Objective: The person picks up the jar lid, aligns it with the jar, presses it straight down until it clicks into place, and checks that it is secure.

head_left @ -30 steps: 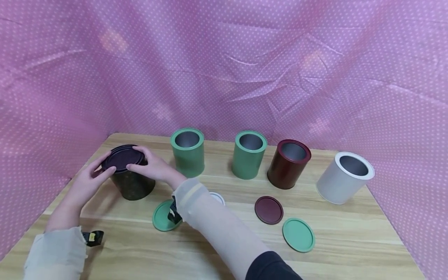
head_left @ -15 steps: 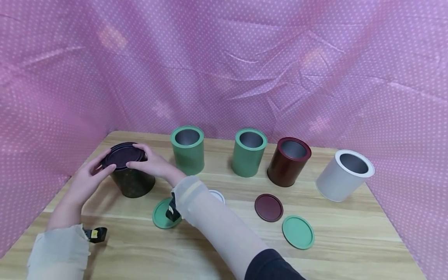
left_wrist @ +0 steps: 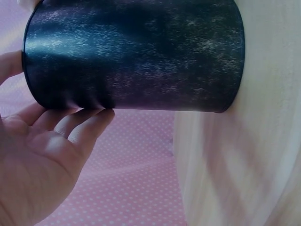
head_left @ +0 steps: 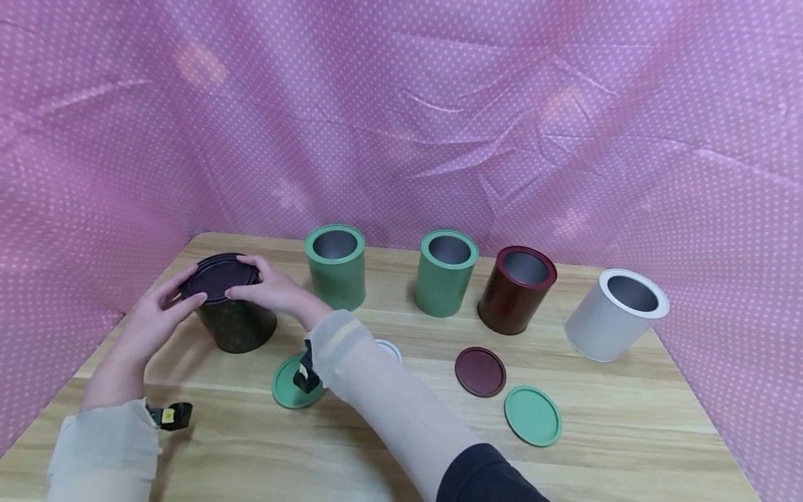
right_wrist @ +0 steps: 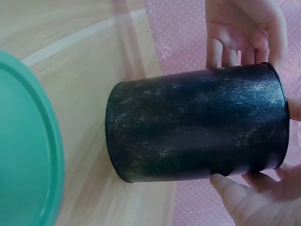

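At the table's left side stands a black tin can (head_left: 241,328) with mottled walls and a dark lid (head_left: 219,277) lying over its top. My left hand (head_left: 153,314) grips its left side; the thumb is at the lid's near rim. From the other side my right hand (head_left: 276,287) holds the can, thumb on the lid's edge. The left wrist view shows fingers (left_wrist: 89,127) lying along the upper wall. In the right wrist view both hands flank the can's lidded end, and its base sits on the wooden table (right_wrist: 84,108).
Behind stand a left green can (head_left: 339,282), another green can (head_left: 442,289), a maroon can (head_left: 511,307) and a white can (head_left: 599,328), all uncovered. Loose lids lie in front: green (head_left: 288,390), white (head_left: 392,348) partly under my right forearm, maroon (head_left: 480,373), green (head_left: 533,416).
Both hands keep their hold on the black can and its lid, almost unmoved. The whole head view has shifted up very slightly.
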A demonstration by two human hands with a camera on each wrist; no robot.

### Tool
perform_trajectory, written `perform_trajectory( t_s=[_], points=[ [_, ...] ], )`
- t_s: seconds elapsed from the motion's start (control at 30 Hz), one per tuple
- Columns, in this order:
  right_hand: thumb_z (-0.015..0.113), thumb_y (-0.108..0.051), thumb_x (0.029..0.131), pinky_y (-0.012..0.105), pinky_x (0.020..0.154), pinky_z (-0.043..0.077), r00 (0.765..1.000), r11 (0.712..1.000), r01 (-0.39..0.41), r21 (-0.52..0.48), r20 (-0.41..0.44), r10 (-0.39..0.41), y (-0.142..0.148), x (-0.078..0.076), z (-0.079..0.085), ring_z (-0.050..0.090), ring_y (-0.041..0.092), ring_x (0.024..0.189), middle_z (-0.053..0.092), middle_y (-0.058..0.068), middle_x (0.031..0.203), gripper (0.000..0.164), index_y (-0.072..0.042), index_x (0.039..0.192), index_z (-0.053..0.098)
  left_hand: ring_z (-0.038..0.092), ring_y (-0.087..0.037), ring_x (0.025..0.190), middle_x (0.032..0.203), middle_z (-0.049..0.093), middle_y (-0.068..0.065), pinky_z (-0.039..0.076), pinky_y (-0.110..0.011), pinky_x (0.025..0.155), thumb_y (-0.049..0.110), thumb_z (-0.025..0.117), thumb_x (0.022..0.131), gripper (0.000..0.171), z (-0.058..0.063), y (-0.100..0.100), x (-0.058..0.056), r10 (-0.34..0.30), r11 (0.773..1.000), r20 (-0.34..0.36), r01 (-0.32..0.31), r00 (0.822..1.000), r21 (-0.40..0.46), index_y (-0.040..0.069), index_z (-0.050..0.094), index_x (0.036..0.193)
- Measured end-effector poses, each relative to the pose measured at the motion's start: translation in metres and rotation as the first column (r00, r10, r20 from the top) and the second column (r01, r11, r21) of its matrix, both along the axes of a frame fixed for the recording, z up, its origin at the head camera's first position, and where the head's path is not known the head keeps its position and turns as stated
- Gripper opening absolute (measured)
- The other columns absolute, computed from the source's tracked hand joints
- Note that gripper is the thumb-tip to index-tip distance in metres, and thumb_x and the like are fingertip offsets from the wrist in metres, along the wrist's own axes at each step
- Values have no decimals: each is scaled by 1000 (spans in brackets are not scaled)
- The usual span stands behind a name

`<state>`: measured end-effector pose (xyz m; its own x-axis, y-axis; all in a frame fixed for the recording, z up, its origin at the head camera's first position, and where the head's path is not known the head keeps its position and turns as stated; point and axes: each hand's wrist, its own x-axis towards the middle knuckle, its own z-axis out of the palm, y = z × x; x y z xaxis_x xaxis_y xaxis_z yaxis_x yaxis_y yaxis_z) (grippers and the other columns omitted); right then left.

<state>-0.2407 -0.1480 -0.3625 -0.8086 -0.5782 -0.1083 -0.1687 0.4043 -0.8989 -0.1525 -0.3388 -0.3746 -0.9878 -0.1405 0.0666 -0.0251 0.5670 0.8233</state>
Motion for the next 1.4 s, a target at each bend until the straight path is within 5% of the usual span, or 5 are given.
perform_trajectory(
  t_s=[0.23, 0.33, 0.47, 1.0, 1.4],
  points=[
    [70, -37, 85, 35, 106, 40, 998, 997, 54, 51, 17, -55, -5, 2, 8, 48, 14, 129, 49, -6, 144, 57, -41, 137, 47, 48, -17, 129, 148, 28, -35, 38, 0, 73, 37, 57, 97, 68, 13, -4, -1, -3, 996, 43, 7, 999, -91, 8, 28, 151],
    [71, -35, 84, 36, 105, 41, 994, 991, 102, 82, 17, -104, -8, 4, 11, 49, 15, 127, 51, -7, 143, 56, -42, 134, 49, 44, -37, 132, 145, 30, -37, 48, -25, 94, 41, 57, 96, 70, 22, -4, -3, -8, 985, 84, 22, 996, -168, 6, 28, 150],
    [73, -33, 83, 36, 104, 42, 989, 983, 148, 106, 16, -150, -10, 8, 11, 51, 15, 125, 53, -6, 141, 56, -43, 133, 51, 31, -58, 131, 143, 32, -37, 32, -67, 102, 44, 56, 96, 71, 29, -3, -4, -33, 971, 147, 67, 989, -231, 6, 28, 149],
    [68, -30, 88, 29, 107, 37, 999, 998, 50, -50, -10, -50, -5, 16, 7, 45, 10, 131, 49, -7, 145, 60, -34, 143, 45, 36, -55, 129, 146, 29, -38, 37, -65, 97, 43, 53, 98, 69, 25, -8, 7, -18, 980, 96, 36, 995, -194, 6, 28, 150],
    [65, -45, 89, 41, 111, 37, 1000, 1000, 1, 1, -10, -1, 8, 13, 0, 40, 14, 138, 42, -10, 150, 61, -45, 144, 39, 36, -57, 128, 150, 23, -38, 35, -69, 98, 43, 51, 99, 70, 17, -4, 7, -27, 984, 90, 42, 996, -175, 9, 22, 153]
  ],
)
